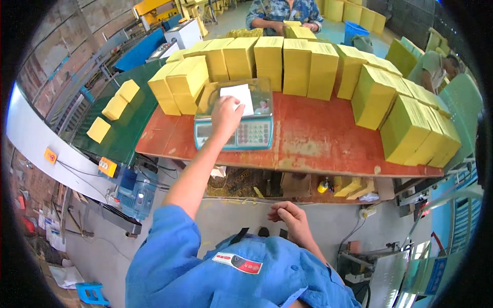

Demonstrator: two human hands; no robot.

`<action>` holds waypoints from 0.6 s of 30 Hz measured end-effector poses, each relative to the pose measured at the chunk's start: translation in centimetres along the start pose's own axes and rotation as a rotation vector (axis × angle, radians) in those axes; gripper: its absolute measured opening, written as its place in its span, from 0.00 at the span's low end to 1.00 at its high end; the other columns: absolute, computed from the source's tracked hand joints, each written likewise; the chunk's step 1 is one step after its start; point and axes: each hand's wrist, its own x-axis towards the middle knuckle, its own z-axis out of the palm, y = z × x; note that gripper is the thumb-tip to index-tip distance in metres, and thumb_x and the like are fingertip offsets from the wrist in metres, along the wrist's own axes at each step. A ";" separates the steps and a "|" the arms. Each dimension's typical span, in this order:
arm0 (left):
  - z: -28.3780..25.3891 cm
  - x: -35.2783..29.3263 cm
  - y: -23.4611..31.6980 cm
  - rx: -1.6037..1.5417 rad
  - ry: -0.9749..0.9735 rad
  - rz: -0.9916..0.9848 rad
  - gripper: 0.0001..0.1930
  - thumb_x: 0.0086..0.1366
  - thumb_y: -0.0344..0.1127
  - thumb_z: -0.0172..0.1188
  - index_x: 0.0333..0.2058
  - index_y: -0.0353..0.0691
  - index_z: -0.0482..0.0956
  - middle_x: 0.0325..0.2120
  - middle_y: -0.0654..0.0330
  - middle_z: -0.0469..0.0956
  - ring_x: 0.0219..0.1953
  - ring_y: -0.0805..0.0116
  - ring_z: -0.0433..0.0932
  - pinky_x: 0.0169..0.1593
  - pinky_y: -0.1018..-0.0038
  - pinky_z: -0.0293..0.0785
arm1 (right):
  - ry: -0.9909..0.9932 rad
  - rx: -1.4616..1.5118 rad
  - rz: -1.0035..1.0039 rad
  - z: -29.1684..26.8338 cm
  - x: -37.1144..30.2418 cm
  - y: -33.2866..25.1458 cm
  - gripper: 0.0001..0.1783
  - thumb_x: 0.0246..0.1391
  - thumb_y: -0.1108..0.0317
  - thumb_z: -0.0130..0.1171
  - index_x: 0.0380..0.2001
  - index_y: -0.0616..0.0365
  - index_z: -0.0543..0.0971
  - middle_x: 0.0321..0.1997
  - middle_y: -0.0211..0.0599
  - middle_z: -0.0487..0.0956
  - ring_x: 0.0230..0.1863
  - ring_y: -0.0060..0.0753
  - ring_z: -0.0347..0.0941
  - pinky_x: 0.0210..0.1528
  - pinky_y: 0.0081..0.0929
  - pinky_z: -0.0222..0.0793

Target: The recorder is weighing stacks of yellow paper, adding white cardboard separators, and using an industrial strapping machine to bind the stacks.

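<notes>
A digital weighing scale [261, 132] with a keypad stands near the front of the red-brown table. On its pan lies a white block of paper [243, 97], slightly turned. My left hand [227, 117] reaches over the keypad to the paper's near left edge, its fingers bent and closed on it; part of the grip is hidden. Low in front of the table hangs my right hand [291, 218], fingers curled in and nothing visible in them. Tall stacks of yellow paper [189, 77] rise just left of the pan, with more stacks [268, 59] behind it.
More yellow stacks [405, 131] line the right of the table [308, 136]. Small yellow bundles [98, 129] lie on a green belt [134, 115] at left, by a blue motor [134, 194]. Across the table, a co-worker [284, 14] handles yellow paper. A shelf below holds a yellow bottle [323, 186].
</notes>
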 end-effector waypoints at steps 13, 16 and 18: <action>8.6 6.9 -4.2 0.269 -0.072 -0.340 0.41 0.53 0.54 0.65 0.61 0.39 0.65 0.63 0.38 0.59 0.67 0.40 0.55 0.66 0.49 0.53 | -0.306 0.018 0.216 -4.4 17.6 -6.2 0.11 0.63 0.71 0.50 0.45 0.65 0.77 0.38 0.36 0.80 0.40 0.26 0.76 0.46 0.25 0.71; 7.9 7.3 -4.2 0.084 -0.039 -0.356 0.40 0.53 0.54 0.65 0.60 0.36 0.66 0.63 0.37 0.60 0.67 0.43 0.56 0.67 0.54 0.53 | -0.390 -0.030 0.264 -5.2 20.1 -8.5 0.11 0.63 0.72 0.51 0.45 0.64 0.78 0.38 0.35 0.80 0.41 0.24 0.75 0.46 0.24 0.71; 7.3 7.4 -3.9 0.051 -0.022 -0.380 0.36 0.55 0.51 0.65 0.56 0.34 0.70 0.63 0.37 0.59 0.66 0.43 0.56 0.67 0.57 0.54 | -0.455 -0.030 0.235 -5.7 22.0 -9.6 0.12 0.64 0.71 0.50 0.46 0.63 0.78 0.38 0.33 0.80 0.41 0.22 0.74 0.46 0.23 0.71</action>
